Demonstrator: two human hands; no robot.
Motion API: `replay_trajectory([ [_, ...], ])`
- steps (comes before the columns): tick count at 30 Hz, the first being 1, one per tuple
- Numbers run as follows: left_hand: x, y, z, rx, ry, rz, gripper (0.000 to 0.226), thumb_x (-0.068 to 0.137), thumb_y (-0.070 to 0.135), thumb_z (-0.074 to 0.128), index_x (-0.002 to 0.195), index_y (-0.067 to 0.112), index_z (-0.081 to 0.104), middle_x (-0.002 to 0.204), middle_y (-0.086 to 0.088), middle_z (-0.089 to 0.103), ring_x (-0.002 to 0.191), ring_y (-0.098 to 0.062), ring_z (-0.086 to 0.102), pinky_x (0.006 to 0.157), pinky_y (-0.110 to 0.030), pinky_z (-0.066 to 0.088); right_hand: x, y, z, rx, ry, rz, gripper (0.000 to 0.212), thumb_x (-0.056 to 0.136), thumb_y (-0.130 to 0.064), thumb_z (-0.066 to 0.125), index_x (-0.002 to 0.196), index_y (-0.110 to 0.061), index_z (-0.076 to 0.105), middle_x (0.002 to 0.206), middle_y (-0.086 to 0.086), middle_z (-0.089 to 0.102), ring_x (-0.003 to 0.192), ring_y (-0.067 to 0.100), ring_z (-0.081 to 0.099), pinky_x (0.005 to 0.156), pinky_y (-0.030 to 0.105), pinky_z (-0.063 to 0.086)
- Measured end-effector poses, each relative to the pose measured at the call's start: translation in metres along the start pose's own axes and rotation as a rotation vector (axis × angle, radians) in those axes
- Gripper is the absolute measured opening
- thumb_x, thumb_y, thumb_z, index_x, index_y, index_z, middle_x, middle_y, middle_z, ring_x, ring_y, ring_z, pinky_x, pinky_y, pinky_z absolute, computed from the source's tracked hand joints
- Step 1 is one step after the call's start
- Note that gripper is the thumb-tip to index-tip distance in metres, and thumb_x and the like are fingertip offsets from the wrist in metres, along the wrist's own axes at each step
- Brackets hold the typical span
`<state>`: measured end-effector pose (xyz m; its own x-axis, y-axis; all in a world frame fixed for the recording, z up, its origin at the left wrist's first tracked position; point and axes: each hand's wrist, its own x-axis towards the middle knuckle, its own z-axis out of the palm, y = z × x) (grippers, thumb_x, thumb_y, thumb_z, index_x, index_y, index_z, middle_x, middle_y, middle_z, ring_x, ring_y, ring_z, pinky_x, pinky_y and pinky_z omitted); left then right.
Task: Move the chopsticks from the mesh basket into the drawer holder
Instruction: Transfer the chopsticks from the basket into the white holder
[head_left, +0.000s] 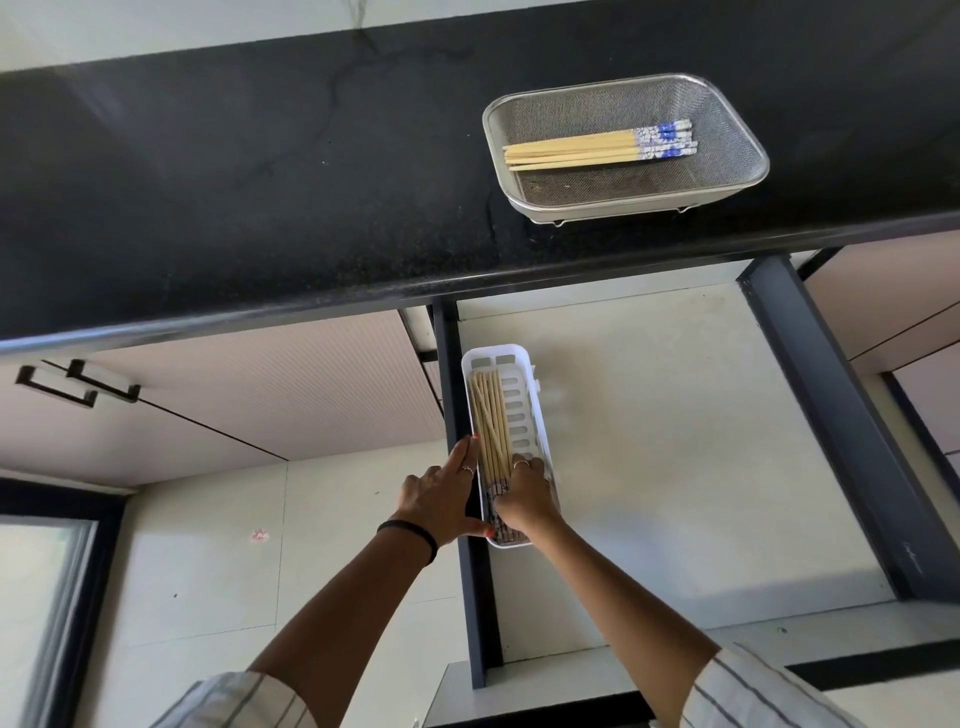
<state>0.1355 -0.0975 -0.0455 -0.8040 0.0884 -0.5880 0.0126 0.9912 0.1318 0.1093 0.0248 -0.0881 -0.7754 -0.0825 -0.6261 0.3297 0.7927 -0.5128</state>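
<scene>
both hands at the holder; a second bundle waits in the basket

the right hand lies low in the centre of the frame, its fingers curled over the patterned near ends of the chopsticks in the holder and pressing them down. it appears to grip or settle that bundle; whether it pinches or only presses cannot be told. the left hand sits just beside it, fingers fairly straight, resting along the left wall of the drawer holder with the thumb at its near end, steadying it. it holds nothing.

the holder's long axis runs from the hands toward the upper part of the frame, and the sticks inside lie along it, tips away from the person. the holder stands at the left side of the open drawer.

judgement: the coming move turns on the remaining chopsticks. they lie in the mesh basket on the black table, upper right of the frame, well apart from both hands and beyond the drawer. their long axis runs left to right across the frame, roughly crosswise to the holder, blue-and-white ends to the right. the right hand is the nearer. a turn of the bundle will likely be needed before it lies in line.

markings: no brand or label can be read. a faint mark on the drawer's right rail is too small to make out.
</scene>
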Motion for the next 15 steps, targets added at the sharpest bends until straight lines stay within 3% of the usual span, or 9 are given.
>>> replay_trajectory([
  [5,-0.001,0.001,-0.002,-0.003,-0.005,-0.003,0.122,0.076,0.059,0.070,0.153,0.015,-0.013,0.163,0.005,-0.001,0.122,-0.025,0.053,0.097,-0.042,0.048,0.005,-0.007,0.009,0.032,0.030,0.036,0.041,0.085,-0.001,0.055,0.125,-0.004,0.045,0.128,0.016,0.049,0.125,0.033,0.045,0.102,0.037,0.040],
  [8,-0.001,0.000,-0.002,0.001,-0.010,0.002,0.122,0.075,0.059,0.069,0.154,0.015,-0.012,0.163,0.006,-0.004,0.124,-0.025,0.051,0.097,-0.041,0.048,0.001,-0.006,0.016,0.023,0.054,0.008,0.046,0.085,0.003,0.055,0.129,-0.005,0.041,0.134,0.015,0.041,0.129,0.032,0.039,0.107,0.036,0.037],
  [12,-0.001,0.000,-0.001,0.003,0.000,0.005,0.121,0.075,0.060,0.069,0.154,0.015,-0.012,0.162,0.005,0.008,0.119,-0.024,0.054,0.095,-0.040,0.049,0.000,0.001,0.016,-0.060,0.052,-0.062,0.053,0.085,0.006,0.054,0.134,-0.007,0.038,0.136,0.013,0.041,0.130,0.029,0.040,0.109,0.036,0.039],
  [15,-0.001,-0.001,-0.001,0.001,0.003,0.008,0.121,0.075,0.060,0.069,0.154,0.015,-0.012,0.162,0.006,0.004,0.120,-0.024,0.053,0.095,-0.040,0.049,-0.002,0.005,0.014,-0.136,0.009,-0.101,0.070,0.081,-0.002,0.066,0.141,-0.007,0.032,0.138,0.012,0.038,0.130,0.029,0.041,0.109,0.035,0.040],
])
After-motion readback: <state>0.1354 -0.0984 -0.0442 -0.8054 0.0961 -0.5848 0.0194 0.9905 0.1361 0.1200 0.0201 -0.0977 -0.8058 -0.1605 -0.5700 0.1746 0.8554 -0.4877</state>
